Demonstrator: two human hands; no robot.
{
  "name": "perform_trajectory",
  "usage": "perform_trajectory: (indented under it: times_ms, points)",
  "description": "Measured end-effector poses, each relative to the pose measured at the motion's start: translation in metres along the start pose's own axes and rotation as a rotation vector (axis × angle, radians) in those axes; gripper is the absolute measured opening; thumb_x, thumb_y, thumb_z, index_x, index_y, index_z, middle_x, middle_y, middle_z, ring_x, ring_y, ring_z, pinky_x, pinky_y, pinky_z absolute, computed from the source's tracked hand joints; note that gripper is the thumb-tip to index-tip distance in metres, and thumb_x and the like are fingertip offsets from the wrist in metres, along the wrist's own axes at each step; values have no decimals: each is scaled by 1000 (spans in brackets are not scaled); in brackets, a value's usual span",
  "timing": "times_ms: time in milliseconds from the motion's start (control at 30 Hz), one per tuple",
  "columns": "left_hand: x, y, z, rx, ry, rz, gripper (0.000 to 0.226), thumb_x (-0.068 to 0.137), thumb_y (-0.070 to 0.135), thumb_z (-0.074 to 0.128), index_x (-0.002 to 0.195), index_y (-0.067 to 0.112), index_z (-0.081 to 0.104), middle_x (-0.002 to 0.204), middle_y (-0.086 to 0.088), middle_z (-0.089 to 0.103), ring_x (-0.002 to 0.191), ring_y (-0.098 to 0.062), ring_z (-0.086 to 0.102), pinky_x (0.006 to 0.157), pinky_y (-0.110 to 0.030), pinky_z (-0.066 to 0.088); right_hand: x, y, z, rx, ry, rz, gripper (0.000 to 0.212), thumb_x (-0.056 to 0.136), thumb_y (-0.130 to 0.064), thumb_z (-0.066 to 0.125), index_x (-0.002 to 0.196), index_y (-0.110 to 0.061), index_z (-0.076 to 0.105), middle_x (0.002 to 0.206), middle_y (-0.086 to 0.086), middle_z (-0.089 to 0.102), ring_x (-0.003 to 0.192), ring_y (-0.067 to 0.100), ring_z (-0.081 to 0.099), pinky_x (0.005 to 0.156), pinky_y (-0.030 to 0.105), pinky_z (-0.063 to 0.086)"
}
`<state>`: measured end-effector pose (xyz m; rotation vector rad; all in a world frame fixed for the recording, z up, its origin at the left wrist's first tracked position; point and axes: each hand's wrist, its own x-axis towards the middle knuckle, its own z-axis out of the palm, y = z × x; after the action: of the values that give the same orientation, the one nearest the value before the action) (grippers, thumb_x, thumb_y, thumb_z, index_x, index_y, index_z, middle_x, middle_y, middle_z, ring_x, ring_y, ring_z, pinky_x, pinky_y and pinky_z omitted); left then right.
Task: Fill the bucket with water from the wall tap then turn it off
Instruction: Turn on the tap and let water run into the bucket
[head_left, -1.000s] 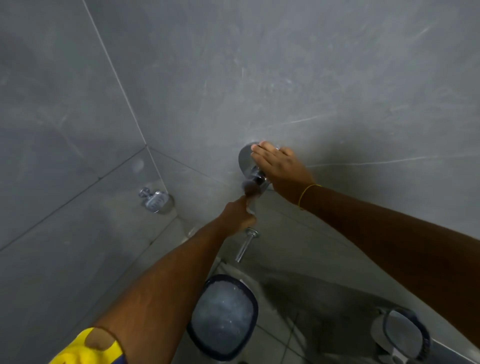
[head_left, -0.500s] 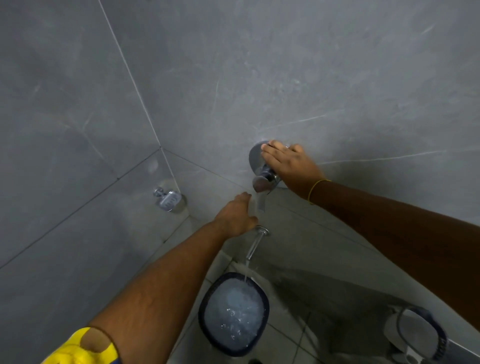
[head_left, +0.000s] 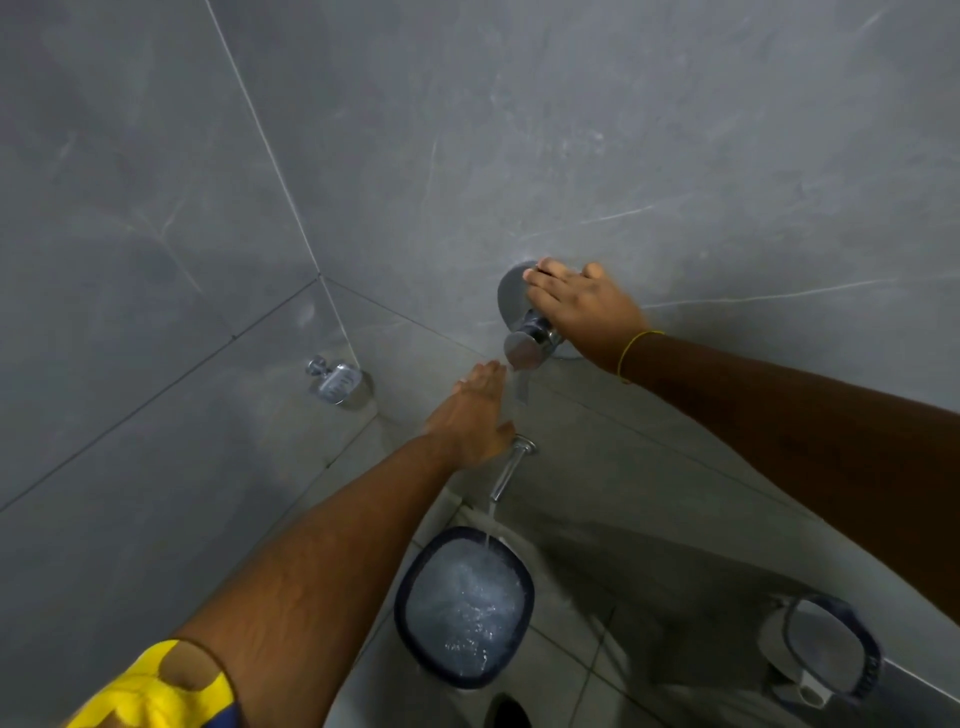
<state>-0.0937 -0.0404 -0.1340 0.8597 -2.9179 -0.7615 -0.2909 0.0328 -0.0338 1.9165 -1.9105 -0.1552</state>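
A dark-rimmed bucket (head_left: 464, 605) stands on the floor below the wall, holding frothing water. A chrome spout (head_left: 508, 470) sticks out of the grey wall and pours a thin stream into the bucket. Above it sits the chrome mixer tap (head_left: 529, 338) with its round wall plate and lever. My right hand (head_left: 582, 312) lies over the top of the tap body, fingers curved around it. My left hand (head_left: 475, 415) hovers flat with fingers apart just left of the spout and below the lever, holding nothing.
A second dark-rimmed bucket (head_left: 826, 649) stands at the lower right by the wall. A small chrome fitting (head_left: 335, 382) is mounted on the left wall near the corner. Grey tiled walls meet in a corner (head_left: 319, 278); the floor is tiled.
Water now flows from the spout into the bucket. My left hand has let go of the lever area and spread flat. The view has shifted, with the bucket further in frame.
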Motion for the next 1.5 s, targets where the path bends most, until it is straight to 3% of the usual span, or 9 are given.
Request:
perform_trajectory:
  times_ms: [200, 400, 567, 700, 900, 1067, 1267, 1500]
  points:
    - [-2, 1, -4, 39, 26, 21, 92, 97, 35, 63, 163, 12, 2, 174, -12, 4, 160, -28, 1, 128, -45, 6, 2, 2, -1, -83, -20, -46, 35, 104, -4, 35, 134, -1, 53, 160, 19, 38, 147, 32, 36, 88, 45, 39]
    - [-4, 2, -4, 76, 21, 31, 93, 97, 36, 62, 163, 12, 1, 174, -11, 2, 160, -27, -1, 128, -44, 3, 1, 2, -2, -141, -13, -56, 35, 104, -5, 30, 129, -1, 55, 157, 19, 42, 144, 32, 41, 85, 46, 40]
    - [-4, -1, -2, 94, 28, 31, 92, 97, 37, 60, 163, 11, 1, 174, -12, 2, 160, -26, -2, 128, -43, 3, -1, 7, -2, -255, 97, -132, 32, 104, -2, 36, 110, -6, 68, 138, 16, 64, 126, 29, 61, 74, 42, 44]
    - [-4, -3, -1, 120, 37, 35, 91, 97, 39, 59, 163, 10, 2, 174, -12, 2, 160, -26, -2, 127, -41, 2, -1, 11, -7, -322, 113, -197, 33, 105, 1, 34, 105, -5, 67, 126, 15, 68, 118, 30, 63, 77, 44, 44]
    - [-5, -1, -1, 118, 54, 46, 88, 99, 39, 56, 163, 11, 4, 174, -12, 2, 160, -25, -4, 125, -39, 0, 2, 18, -11, -414, 156, -287, 29, 102, 0, 37, 92, -11, 62, 86, 8, 65, 91, 30, 62, 80, 45, 42]
    - [-6, 2, -1, 123, 63, 57, 87, 99, 39, 55, 163, 10, 4, 173, -13, 1, 160, -26, -3, 129, -42, 3, 4, 21, -13, -491, 236, -355, 19, 98, -7, 49, 86, -13, 63, 81, 6, 61, 84, 28, 60, 75, 40, 43]
    - [-10, 0, 1, 134, 67, 54, 87, 99, 39, 55, 163, 10, 3, 173, -13, 1, 159, -26, -3, 129, -45, 5, 7, 19, -15, -559, 287, -369, 24, 95, 0, 46, 79, -11, 59, 74, 7, 55, 76, 28, 54, 71, 40, 35]
    - [-12, -3, 2, 166, 79, 68, 88, 100, 40, 54, 163, 6, 3, 173, -14, 2, 159, -26, -3, 125, -39, 0, 14, 19, -21, -624, 267, -446, 26, 92, 3, 46, 73, -11, 58, 67, 7, 53, 73, 28, 51, 71, 41, 38]
